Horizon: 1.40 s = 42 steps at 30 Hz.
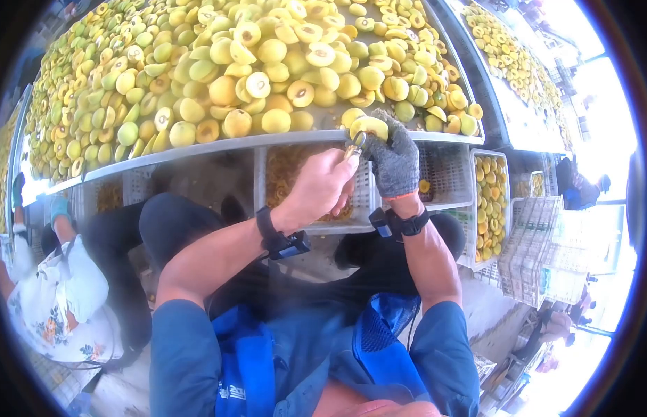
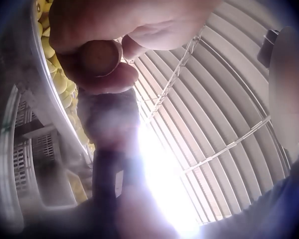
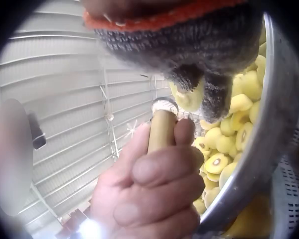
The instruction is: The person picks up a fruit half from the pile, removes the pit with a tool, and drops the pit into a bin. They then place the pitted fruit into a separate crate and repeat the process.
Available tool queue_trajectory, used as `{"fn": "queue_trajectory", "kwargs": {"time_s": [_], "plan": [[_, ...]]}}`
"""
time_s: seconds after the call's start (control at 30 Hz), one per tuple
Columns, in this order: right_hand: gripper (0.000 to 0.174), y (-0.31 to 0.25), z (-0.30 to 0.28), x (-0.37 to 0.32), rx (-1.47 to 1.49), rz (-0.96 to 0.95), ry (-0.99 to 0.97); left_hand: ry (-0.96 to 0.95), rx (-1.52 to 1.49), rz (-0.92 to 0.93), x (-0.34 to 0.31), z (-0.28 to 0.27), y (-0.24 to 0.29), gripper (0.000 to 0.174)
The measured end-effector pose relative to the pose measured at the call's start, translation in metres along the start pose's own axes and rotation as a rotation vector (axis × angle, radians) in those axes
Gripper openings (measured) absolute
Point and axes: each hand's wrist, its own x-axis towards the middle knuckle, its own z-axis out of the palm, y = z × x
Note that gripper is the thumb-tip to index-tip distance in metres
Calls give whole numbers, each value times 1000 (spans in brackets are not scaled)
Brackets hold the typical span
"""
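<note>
My bare left hand (image 1: 320, 182) grips a small tool (image 1: 354, 147) with a wooden handle and a metal loop at its tip. In the right wrist view the fingers of this left hand (image 3: 159, 184) are curled round the handle (image 3: 162, 130), and the loop (image 3: 165, 103) is beside the fruit. The handle's round end (image 2: 99, 58) shows within the left hand (image 2: 134, 25). A grey knitted glove covers my right hand (image 1: 396, 163), which holds a yellow fruit half (image 1: 369, 128) over the tray's near edge. In the right wrist view gloved fingers of the right hand (image 3: 189, 55) pinch this fruit half (image 3: 188, 97).
A metal-edged tray (image 1: 198, 152) heaped with halved yellow-green fruit spans the front. Below it are plastic crates (image 1: 366, 198), one holding brownish scraps (image 1: 285, 167). A crate of fruit halves (image 1: 489, 201) stands at right, near stacked white crates (image 1: 528, 243). Another person (image 1: 66, 299) sits at left.
</note>
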Motion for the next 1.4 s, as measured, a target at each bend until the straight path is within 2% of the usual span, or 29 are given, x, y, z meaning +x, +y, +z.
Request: {"fn": "queue_trajectory", "kwargs": {"time_s": [0.07,0.17,0.27,0.37,0.47,0.67,0.83,0.93,1.03,1.17,1.27,1.37,1.4], "plan": [[40,2,4,-3,28,-50,27,22,7,2,1,1,-1,32],[42,-2,8,-7,-191,-236,91,38,8,7,2,4,-3,34],[44,-4,13,-14,-364,-237,125,38,-41,0,1,7,-2,35],[44,-3,13,-15,-461,-317,129,34,-163,-45,3,10,-5,35],[44,0,15,-15,-476,-367,154,45,-205,-71,5,14,-4,35],[43,-8,13,-14,-474,-289,115,69,-78,-32,6,16,0,34],[44,-3,8,-11,-265,-163,48,88,142,50,4,15,-1,35],[45,-8,10,-12,-305,-130,60,94,104,44,5,18,-4,35],[45,-7,9,-15,-394,-222,77,62,-241,-138,4,20,7,32],[44,-5,6,-15,-437,-337,74,37,-163,-109,6,19,3,33],[44,1,1,-12,-297,-248,21,25,-82,-77,6,19,0,33],[43,0,-4,-10,-124,-78,-19,14,-64,-80,6,20,0,33],[42,-2,-4,-10,-193,-99,-1,13,-83,-95,6,19,0,33]]}}
